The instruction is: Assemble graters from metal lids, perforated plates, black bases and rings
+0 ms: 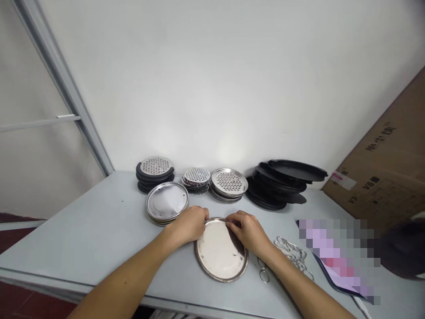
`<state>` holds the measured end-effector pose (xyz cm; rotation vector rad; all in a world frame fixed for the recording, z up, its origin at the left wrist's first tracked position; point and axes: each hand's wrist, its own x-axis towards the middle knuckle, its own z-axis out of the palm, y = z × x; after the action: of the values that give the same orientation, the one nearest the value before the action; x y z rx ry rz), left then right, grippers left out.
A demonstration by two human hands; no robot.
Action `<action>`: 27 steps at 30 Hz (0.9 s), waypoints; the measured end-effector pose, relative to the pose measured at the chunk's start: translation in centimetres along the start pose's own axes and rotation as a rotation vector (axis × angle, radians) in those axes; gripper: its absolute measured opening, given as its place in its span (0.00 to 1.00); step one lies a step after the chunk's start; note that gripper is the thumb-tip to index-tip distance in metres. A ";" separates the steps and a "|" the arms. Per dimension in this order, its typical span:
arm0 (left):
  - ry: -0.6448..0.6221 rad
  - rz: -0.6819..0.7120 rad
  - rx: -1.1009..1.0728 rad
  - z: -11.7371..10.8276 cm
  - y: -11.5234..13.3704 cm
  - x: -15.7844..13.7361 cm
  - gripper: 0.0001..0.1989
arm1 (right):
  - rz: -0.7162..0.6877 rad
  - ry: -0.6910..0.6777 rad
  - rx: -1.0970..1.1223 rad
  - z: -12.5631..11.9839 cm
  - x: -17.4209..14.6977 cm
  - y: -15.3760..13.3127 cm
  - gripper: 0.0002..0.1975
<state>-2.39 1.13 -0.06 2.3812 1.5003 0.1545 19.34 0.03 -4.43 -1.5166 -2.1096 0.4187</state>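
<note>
We pinch the far rim of the round steel plate (pixel 221 249) with left hand (pixel 188 224) and right hand (pixel 248 231), fingers narrow on it. We judge fitting at the rim is under way; next calls for a wire clip (pixel 292 251).

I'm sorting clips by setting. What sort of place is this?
Probably a small workshop or assembly bench, not a kitchen. Both hands, left hand and right hand, rest on the far rim of a metal disc on a plain grey table; stacks of perforated discs, black lids and a cardboard box line the wall.
</note>
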 end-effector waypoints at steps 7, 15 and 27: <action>0.038 0.085 -0.089 0.6 -1.1 0.4 0.14 | -0.059 -0.040 0.029 -0.4 0.1 0.3 0.11; 0.095 0.138 -0.130 0.9 -0.7 0.9 0.12 | -0.076 -0.026 0.061 -0.1 0.3 0.3 0.11; 0.115 0.171 -0.103 0.8 -0.2 0.9 0.13 | -0.097 -0.016 0.054 -0.1 0.2 0.1 0.11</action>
<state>-2.00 1.84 -0.97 2.4519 1.3004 0.4040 19.37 0.26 -4.38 -1.3786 -2.1561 0.4506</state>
